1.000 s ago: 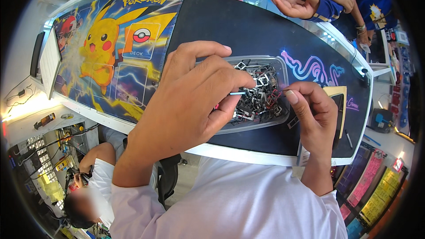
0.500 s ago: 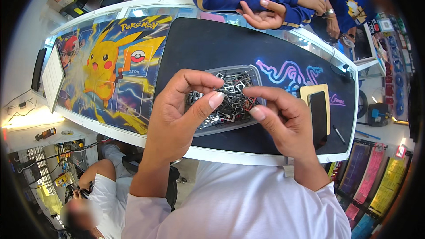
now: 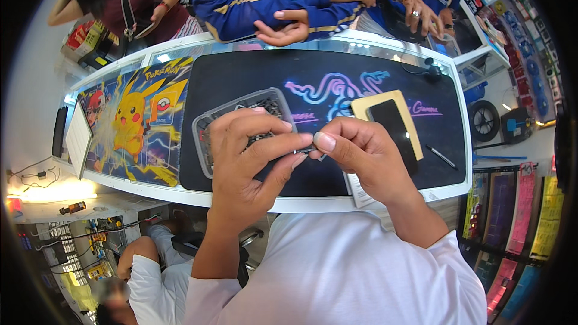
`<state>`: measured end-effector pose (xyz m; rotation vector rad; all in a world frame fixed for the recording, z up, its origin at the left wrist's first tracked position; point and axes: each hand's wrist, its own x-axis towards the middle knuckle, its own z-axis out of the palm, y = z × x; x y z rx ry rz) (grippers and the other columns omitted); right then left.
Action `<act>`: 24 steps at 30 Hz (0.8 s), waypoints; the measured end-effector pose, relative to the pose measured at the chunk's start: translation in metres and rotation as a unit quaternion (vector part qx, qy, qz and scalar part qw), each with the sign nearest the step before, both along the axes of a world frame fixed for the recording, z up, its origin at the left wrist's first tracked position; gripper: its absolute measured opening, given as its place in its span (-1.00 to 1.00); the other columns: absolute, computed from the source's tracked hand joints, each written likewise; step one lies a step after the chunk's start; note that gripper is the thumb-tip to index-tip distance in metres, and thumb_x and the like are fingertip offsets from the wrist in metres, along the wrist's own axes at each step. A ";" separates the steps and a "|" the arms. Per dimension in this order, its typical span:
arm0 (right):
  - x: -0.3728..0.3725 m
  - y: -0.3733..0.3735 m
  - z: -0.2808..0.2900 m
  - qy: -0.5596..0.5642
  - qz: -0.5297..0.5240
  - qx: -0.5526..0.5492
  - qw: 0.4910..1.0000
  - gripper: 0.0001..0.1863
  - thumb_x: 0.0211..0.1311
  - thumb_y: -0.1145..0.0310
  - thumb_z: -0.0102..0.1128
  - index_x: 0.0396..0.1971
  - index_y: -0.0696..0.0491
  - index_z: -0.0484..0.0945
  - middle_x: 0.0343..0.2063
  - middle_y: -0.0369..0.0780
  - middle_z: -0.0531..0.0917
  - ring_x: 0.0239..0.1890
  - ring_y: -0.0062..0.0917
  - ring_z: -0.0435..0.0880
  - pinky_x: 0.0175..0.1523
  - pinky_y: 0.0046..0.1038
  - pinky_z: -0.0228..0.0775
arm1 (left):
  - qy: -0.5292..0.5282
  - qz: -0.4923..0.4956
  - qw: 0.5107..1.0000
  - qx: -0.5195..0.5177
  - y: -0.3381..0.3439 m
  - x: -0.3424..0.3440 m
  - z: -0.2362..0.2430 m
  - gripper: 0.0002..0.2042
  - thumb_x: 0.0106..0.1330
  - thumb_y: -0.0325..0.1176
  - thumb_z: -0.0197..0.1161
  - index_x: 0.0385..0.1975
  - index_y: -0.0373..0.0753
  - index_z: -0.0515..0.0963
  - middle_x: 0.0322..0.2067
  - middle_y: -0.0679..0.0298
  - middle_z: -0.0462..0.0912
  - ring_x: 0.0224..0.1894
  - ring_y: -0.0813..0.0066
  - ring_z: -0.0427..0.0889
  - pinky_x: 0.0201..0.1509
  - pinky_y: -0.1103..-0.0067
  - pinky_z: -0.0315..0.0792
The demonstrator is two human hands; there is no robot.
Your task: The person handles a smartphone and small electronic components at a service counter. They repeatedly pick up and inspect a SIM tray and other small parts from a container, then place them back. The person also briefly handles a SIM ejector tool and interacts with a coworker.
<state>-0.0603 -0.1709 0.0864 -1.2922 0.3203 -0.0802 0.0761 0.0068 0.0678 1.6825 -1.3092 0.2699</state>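
Note:
My left hand [image 3: 250, 156] and my right hand [image 3: 367, 156] meet over the table, fingertips nearly touching. Between them is a small dark metal piece [image 3: 306, 150], pinched by both thumbs and fingers; its exact kind is too small to make out. Behind my left hand sits a clear plastic container [image 3: 201, 125] of small metal and black frame-like parts [image 3: 274, 107], partly hidden by that hand. Below my right hand lies a white flat rectangular item [image 3: 359, 191], partly covered. A black smartphone [image 3: 392, 129] rests on a tan pad [image 3: 365, 106] beyond the right hand.
A black desk mat [image 3: 235, 66] and a yellow-blue cartoon mat [image 3: 120, 135] cover the white-edged counter [image 3: 301, 204]. A pen [image 3: 441, 156] lies at the right. Across the counter, a person in a blue jersey [image 3: 253, 6] leans on it. Another person [image 3: 153, 271] sits at lower left.
My hands, apart over the container before, now come together to its right around the small piece. The view has shifted, and the white flat item now shows below my right hand.

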 end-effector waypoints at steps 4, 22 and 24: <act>-0.028 -0.024 0.003 -0.010 0.000 0.007 1.000 -0.59 0.67 0.06 0.15 -0.13 0.12 0.75 -0.51 -0.49 0.44 -0.45 -0.83 0.27 -0.34 -0.63 0.10 | 0.032 -0.012 0.999 0.016 -0.020 -0.021 0.007 -0.83 0.33 -0.46 0.47 -0.11 -0.22 0.75 -0.04 0.24 0.69 0.08 0.25 0.61 0.28 0.35 0.45; -0.104 -0.083 -0.003 -0.126 -0.075 0.099 0.984 -0.72 0.59 0.18 0.29 -0.13 0.12 0.70 -0.33 -0.36 0.73 -0.43 -0.86 0.44 -0.33 -0.70 0.23 | 0.489 -0.146 0.857 -0.070 -0.093 -0.120 0.020 -0.62 0.62 -0.30 0.22 0.26 -0.44 0.57 -0.14 0.22 0.70 0.02 0.52 0.64 0.29 0.52 0.43; -0.105 -0.091 -0.006 -0.130 -0.037 0.158 0.978 -0.70 0.60 0.13 0.27 -0.12 0.10 0.69 -0.35 -0.38 0.71 -0.50 -0.87 0.34 -0.40 -0.70 0.10 | 0.466 -0.120 0.874 -0.073 -0.099 -0.125 0.024 -0.69 0.58 -0.36 0.27 0.21 -0.37 0.63 -0.13 0.23 0.72 -0.02 0.52 0.65 0.23 0.54 0.45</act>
